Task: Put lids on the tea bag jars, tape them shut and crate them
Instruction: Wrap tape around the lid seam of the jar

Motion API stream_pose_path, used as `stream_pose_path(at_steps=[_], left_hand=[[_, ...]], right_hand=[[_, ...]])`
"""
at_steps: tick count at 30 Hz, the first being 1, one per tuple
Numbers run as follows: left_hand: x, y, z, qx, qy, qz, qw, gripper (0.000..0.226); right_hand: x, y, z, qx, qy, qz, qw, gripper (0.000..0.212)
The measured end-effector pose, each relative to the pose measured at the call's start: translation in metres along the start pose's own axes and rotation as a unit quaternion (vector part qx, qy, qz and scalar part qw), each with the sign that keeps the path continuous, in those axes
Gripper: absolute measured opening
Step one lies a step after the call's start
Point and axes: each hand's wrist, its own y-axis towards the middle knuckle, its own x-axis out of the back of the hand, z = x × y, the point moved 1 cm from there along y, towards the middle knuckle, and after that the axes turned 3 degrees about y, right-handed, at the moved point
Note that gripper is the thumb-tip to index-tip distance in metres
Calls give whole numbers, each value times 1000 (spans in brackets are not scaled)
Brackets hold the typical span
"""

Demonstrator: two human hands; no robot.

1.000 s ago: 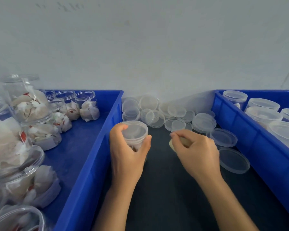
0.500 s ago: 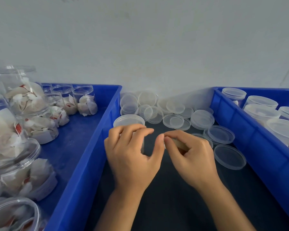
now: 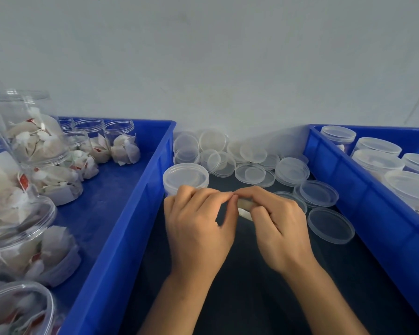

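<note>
- Head view: both hands meet over the dark table between two blue crates. The right hand (image 3: 279,221) has its fingers curled round a small pale roll of tape (image 3: 244,209), mostly hidden in the fist.
- The left hand (image 3: 198,223) brings thumb and forefinger together at the roll's edge, pinching there; I read that as picking at the tape's free end, though the end itself is too small to make out.
- The lidded jar (image 3: 185,177) stands on the table just behind the left knuckles, tight against the left crate's (image 3: 121,228) right wall. Lid on, no tape on it that I can see.
- Loose lids (image 3: 329,224) are scattered along the table's far edge and beside the right crate (image 3: 344,189).
- The left crate holds open jars of tea bags (image 3: 121,146), still waiting for lids; the right crate holds finished capped jars (image 3: 377,147).
- Handling call: that jar looks like thin clear plastic, light and slick, likely to skid or tip under a sideways pull. Best held round the body with the whole hand, below the lid rim, so the seam stays free for tape.
- The tape is limp and sticky; it wants a fingertip pinch at the very end, kept taut so it doesn't fold onto itself.
</note>
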Motion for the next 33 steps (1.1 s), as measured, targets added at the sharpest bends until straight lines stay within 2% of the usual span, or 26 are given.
stream_pose_path(at_steps=[5,8,11,19,29,33], left_hand=[[-1,0,-2,24,-42,15,999,7],[-1,2,-8,63,-102,51,991,5],[-1,3,-16,106,-131,91,982,5],[-8,2,-11,277,-233,180,915,11],[-13,2,-6,339,-285,223,869,13],[-15,3,-8,387,-323,223,834,14]], right_hand=[[-1,1,-1,-4,-37,2,999,44],[2,3,-9,-25,-53,-4,998,48],[5,4,-16,-24,-47,-21,998,41],[9,3,-23,44,-9,-46,998,37],[8,1,-22,63,51,-39,996,36],[7,0,-21,53,96,-50,993,18]])
